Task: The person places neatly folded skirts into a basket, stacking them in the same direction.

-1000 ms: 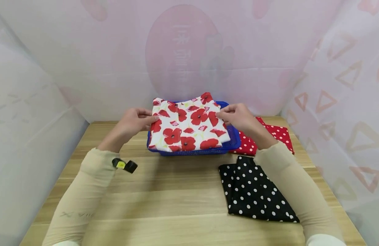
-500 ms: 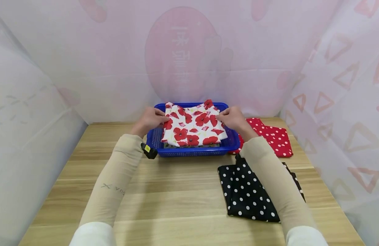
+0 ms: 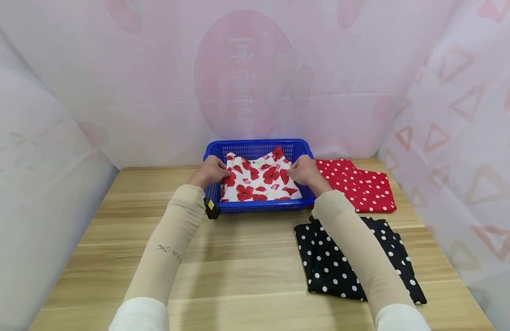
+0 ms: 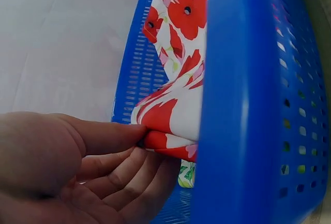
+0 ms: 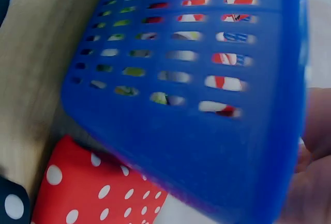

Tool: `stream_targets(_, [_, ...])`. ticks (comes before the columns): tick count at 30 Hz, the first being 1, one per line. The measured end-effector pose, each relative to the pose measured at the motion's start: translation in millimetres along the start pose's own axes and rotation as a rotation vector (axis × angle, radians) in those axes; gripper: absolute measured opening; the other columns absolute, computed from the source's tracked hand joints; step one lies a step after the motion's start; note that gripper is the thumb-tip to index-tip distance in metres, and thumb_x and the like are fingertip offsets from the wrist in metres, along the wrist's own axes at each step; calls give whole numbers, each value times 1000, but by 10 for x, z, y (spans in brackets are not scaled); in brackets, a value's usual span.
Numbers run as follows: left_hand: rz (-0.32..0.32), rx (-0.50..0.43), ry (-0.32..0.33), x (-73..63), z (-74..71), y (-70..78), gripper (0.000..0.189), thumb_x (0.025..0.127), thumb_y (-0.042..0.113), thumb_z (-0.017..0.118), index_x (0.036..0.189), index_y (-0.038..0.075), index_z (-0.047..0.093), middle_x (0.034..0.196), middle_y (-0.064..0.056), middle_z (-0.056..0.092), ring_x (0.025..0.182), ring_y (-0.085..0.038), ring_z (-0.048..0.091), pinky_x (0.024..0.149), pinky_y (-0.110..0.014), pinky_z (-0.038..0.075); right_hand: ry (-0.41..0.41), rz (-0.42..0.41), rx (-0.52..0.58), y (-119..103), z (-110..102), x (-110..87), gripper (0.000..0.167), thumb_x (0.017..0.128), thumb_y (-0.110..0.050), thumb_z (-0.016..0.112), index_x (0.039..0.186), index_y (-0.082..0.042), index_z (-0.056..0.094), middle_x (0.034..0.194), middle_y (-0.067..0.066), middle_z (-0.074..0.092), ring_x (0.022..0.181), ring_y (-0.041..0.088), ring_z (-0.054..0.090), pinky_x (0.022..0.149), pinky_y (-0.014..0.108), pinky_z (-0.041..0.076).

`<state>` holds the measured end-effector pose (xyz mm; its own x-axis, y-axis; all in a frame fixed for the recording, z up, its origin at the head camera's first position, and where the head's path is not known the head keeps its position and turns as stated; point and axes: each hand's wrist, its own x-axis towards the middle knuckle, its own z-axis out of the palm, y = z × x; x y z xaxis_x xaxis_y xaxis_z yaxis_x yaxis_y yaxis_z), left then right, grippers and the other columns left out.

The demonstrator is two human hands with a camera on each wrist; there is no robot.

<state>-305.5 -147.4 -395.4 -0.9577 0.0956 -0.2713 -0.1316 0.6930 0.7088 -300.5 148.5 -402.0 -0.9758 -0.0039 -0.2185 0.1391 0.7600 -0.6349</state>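
- The floral cloth (image 3: 260, 181) lies within the blue basket (image 3: 259, 205) at mid-frame, so its placing looks nearly done; letting go remains.
- The left hand (image 3: 215, 171) pinches its left edge between thumb and fingers; the right hand (image 3: 303, 170) pinches its right edge.
- A green-patterned piece (image 4: 186, 174) already sits beneath.
- Red dotted cloth (image 3: 370, 188) and black dotted cloth (image 3: 329, 266), right of frame, remain outside.

Two hands (image 3: 212, 172) (image 3: 305, 170), one basket (image 3: 260, 206), one red-flowered cloth (image 3: 259, 180), two dotted cloths (image 3: 364, 187) (image 3: 331, 264).
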Motion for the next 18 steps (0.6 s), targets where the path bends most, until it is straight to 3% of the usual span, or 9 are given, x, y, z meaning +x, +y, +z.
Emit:
stream_targets(3, [-10, 27, -13, -11, -18, -22, 21, 103, 14, 67, 100, -4, 77, 99, -15, 76, 87, -22, 68, 95, -41, 63, -19, -8, -58, -4, 43, 5, 51, 105, -16, 62, 56, -12, 48, 51, 0, 41, 48, 16, 42, 49, 25, 41])
stream_targets(6, [-21, 51, -35, -18, -44, -42, 40, 104, 22, 65, 67, 6, 65, 65, -2, 63, 63, -15, 58, 75, -33, 61, -28, -33, -94, 18, 42, -21, 51, 104, -15, 61, 56, -11, 47, 50, -1, 38, 46, 15, 38, 46, 25, 36])
stream_targets(9, [8, 114, -53, -36, -81, -46, 55, 105, 29, 61, 54, 16, 44, 50, 6, 40, 48, -11, 38, 52, -27, 40, -13, -82, -99, 66, -16, -93, 41, 104, -17, 63, 65, -5, 62, 57, 1, 47, 52, 17, 43, 48, 26, 38])
stream_targets(11, [57, 167, -45, -73, -112, -30, 55, 105, 30, 60, 55, 16, 41, 51, 6, 35, 47, -11, 31, 49, -26, 30, 5, -127, -104, 105, -84, -180, 29, 103, -21, 64, 86, 0, 74, 73, 7, 64, 65, 19, 58, 58, 28, 54])
stream_targets(13, [126, 195, -22, -146, -149, -5, 44, 106, 30, 60, 69, 6, 57, 63, -2, 52, 56, -16, 47, 54, -28, 44, 18, -175, -97, 142, -179, -296, 31, 104, -24, 65, 111, 4, 75, 97, 14, 73, 87, 26, 70, 78, 36, 64])
stream_targets(15, [191, 200, 8, -238, -190, 5, 35, 106, 29, 61, 96, -4, 66, 87, -13, 67, 77, -25, 64, 72, -34, 60, 32, -223, -89, 181, -289, -434, 39, 104, -26, 64, 128, 5, 69, 118, 20, 74, 107, 32, 72, 96, 46, 64])
stream_targets(16, [221, 191, 21, -286, -210, 2, 37, 106, 28, 61, 112, -8, 65, 102, -19, 70, 92, -30, 68, 86, -40, 63, 38, -236, -89, 200, -347, -503, 41, 105, -27, 64, 131, 5, 66, 123, 21, 73, 112, 34, 72, 100, 49, 62])
stream_targets(18, [268, 183, 40, -381, -253, -20, 52, 107, 28, 60, 141, -11, 52, 136, -28, 63, 124, -40, 64, 109, -53, 56, 49, -272, -91, 244, -464, -645, 43, 106, -27, 63, 133, 6, 64, 125, 23, 72, 116, 36, 71, 102, 51, 61])
